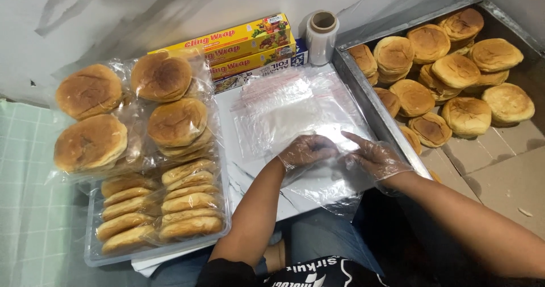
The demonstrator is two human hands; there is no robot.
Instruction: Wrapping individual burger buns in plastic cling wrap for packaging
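Both hands are seen in thin clear gloves, laid flat on clear bags on the white bench (pixel 250 176). The left hand (pixel 306 151) and right hand (pixel 372 157) are close together, fingers spread and lightly curled, pressing or pinching the top bag (pixel 332 176); nothing else is held, and a firm grip cannot be confirmed. The top bag lies directly under the hands, slightly nearer the right one. A stack of bags (pixel 284 114) with red seal strips extends just beyond the fingertips, its long axis running across.

Beyond the stack, three long boxes (pixel 250 51) are piled against the wall, yellow and red above, blue and white below, with a film roll (pixel 322 36) upright beside them. Left of the left hand, bagged buns (pixel 133 128) are stacked on a clear tray (pixel 93 253). Right of the right hand, loose buns (pixel 454 71) fill a metal tray (pixel 369 100).
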